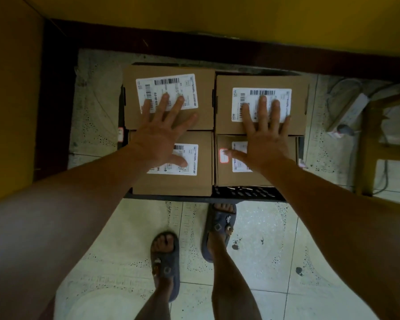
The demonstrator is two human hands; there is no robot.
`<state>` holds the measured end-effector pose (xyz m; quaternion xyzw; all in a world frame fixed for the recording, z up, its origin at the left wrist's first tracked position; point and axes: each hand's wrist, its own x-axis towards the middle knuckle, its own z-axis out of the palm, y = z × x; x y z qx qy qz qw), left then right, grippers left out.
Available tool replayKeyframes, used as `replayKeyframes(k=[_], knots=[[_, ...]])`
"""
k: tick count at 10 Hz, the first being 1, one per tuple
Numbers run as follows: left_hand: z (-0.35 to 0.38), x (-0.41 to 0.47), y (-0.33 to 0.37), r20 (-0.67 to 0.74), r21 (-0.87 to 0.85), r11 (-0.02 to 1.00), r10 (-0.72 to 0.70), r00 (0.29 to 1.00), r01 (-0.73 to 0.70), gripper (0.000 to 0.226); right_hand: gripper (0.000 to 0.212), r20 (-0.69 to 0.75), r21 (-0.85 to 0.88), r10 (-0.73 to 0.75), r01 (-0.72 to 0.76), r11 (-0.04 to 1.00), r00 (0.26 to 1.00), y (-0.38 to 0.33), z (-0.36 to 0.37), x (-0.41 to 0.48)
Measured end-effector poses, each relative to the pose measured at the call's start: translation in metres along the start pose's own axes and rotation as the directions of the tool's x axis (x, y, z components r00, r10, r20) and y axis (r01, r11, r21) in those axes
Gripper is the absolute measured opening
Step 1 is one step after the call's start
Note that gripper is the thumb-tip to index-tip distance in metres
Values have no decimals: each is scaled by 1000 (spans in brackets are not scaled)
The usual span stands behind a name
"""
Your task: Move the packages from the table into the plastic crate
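Head view: my left hand (162,137) and right hand (266,139) press, fingers (164,100) spread, on stiff packages (203,88); likely light, so I'd grip opposite sides.

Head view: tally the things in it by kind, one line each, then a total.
Boxes: 4
Crate: 1
Hands: 2 (left hand, right hand)
Slippers: 2
Total: 9
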<state>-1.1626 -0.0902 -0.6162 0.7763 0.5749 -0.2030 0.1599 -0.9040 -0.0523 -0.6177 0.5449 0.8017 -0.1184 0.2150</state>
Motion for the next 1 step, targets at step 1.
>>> replayKeyframes(k=[1], knots=[[-19,-24,6,-153,-129,991,17,988,-37,108,110,13,21,-30,29,999,999,1,-17,-18]])
